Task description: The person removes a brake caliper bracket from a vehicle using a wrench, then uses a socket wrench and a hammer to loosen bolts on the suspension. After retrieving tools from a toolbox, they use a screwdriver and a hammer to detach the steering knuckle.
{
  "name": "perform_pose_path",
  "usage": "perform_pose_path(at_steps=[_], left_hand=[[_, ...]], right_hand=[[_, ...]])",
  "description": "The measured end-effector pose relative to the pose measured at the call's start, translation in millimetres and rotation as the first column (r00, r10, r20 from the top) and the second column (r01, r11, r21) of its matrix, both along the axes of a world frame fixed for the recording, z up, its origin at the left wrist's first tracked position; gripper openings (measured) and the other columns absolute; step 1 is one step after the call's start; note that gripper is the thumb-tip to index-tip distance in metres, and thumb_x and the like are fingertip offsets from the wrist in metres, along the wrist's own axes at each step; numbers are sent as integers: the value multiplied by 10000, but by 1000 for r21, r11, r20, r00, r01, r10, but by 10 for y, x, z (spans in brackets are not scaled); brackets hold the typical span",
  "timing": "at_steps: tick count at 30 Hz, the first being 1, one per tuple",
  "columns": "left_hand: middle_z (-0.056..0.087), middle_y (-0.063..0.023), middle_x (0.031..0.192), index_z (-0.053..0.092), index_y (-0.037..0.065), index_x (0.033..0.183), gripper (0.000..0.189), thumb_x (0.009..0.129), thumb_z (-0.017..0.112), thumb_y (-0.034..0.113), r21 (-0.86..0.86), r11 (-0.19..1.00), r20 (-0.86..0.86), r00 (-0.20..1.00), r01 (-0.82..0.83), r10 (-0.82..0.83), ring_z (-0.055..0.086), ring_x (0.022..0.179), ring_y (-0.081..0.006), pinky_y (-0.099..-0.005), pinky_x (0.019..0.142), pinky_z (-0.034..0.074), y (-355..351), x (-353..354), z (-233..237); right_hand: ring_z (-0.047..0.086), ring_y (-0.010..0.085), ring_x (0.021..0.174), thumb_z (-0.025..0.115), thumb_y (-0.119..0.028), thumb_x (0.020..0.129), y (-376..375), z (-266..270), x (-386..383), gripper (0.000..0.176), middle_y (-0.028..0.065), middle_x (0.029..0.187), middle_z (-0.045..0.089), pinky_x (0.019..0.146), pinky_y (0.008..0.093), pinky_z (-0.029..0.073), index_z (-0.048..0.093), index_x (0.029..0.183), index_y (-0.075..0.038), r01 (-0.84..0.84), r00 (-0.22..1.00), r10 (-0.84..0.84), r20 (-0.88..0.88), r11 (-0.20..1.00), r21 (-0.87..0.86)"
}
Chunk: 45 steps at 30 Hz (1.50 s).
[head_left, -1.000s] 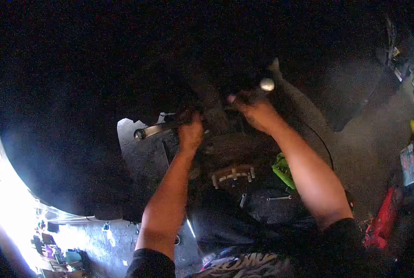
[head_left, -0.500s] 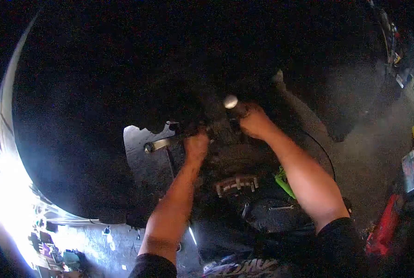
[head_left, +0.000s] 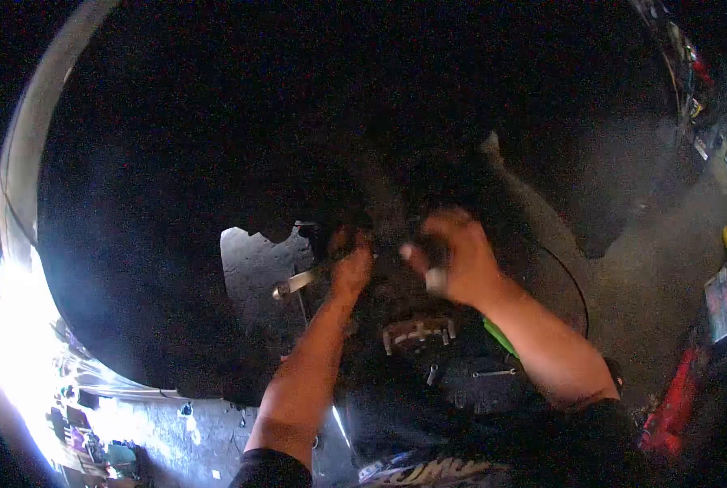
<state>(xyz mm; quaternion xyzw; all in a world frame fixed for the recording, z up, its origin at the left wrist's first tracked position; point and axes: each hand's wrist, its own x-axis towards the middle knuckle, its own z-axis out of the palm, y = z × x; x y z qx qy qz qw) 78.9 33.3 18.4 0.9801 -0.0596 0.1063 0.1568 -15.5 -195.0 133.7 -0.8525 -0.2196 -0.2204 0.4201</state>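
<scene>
Under a dark, poorly lit vehicle body, my left hand [head_left: 353, 264] is closed around a metal bar with a round end [head_left: 295, 285], which sticks out to the left. My right hand [head_left: 465, 256], smeared by motion, is closed around a short tool with a bright metal end [head_left: 436, 281]. Its exact kind is hard to make out. Both hands are beside dark parts in the middle, where shadow hides the detail. Below them sits a rusty bracket-like metal part [head_left: 419, 332]. A combination wrench [head_left: 493, 373] and a small metal cylinder [head_left: 433, 374] lie nearer to me.
A pale metal sheet [head_left: 253, 264] with a jagged top edge shows on the left. A black cable [head_left: 576, 285] curves down past my right forearm. Something green [head_left: 500, 335] lies beside that forearm. A red object [head_left: 672, 415] stands at the lower right.
My right hand has come down and turned, so its tool's bright end now points downward instead of up-left. The left hand's bar has swung slightly down, and its round end shows further right.
</scene>
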Motion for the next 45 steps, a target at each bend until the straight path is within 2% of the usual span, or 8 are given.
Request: perform_pose_path(at_steps=[6,9,24,27,30,36,38,45], left_hand=[[440,-256,1182,423,16,1204,358,867,382,129,-35,999,73,996,-40,42,476,1022,-404,-456,889,370,-237,-228,498],[489,-250,1111,437,5,1173,337,853,407,104,152,980,491,851,129,-188,506,960,-398,-461,814,415,-8,100,38],[565,-230,1012,519,9,1074,369,857,455,299,-549,827,59,981,-121,183,553,865,-370,-404,763,410,-36,33,285],[567,-231,1018,528,20,1067,320,841,463,237,-733,667,-31,986,-136,166,548,897,-392,-411,767,410,-76,15,331],[568,-226,1009,535,18,1049,297,801,502,177,182,975,239,967,-130,84,548,897,-385,-415,792,408,140,29,37],[551,-216,1013,528,10,1046,309,770,540,148,24,994,164,981,-111,106,518,936,-356,-408,818,405,348,308,-158],[543,-229,1034,528,-13,1040,323,772,544,166,69,995,220,974,-78,61,506,970,-370,-411,839,387,329,274,-80],[532,-191,1109,484,-46,1113,412,854,428,269,-664,677,-80,930,-318,359,497,995,-319,-386,842,365,-143,9,351]], right_hand=[[529,342,866,655,-341,684,-337,-456,-34,330,175,863,571,752,420,440,590,776,-31,-127,864,295,409,912,-389],[555,348,803,647,-316,689,-18,96,193,306,182,828,584,734,426,441,600,801,-36,-11,992,-10,-126,986,-167],[552,303,747,587,-296,712,156,37,646,178,101,749,571,626,440,457,584,760,-125,269,963,-264,50,956,-119],[548,298,735,581,-310,719,-21,-86,119,177,89,737,570,630,426,459,584,757,-137,-124,965,162,208,975,-184],[564,295,772,567,-356,737,-78,-320,194,240,97,740,572,621,436,461,581,755,-118,-205,913,298,278,925,-320],[577,313,761,558,-360,744,113,225,728,261,133,758,576,601,452,462,587,767,-101,289,934,-243,-263,945,152],[576,320,782,555,-360,749,49,15,349,275,148,787,584,615,458,462,593,798,-93,8,993,3,117,995,-97],[589,331,739,549,-344,754,-63,-98,453,280,172,774,595,611,443,473,601,804,-73,-209,964,250,94,924,-321]])
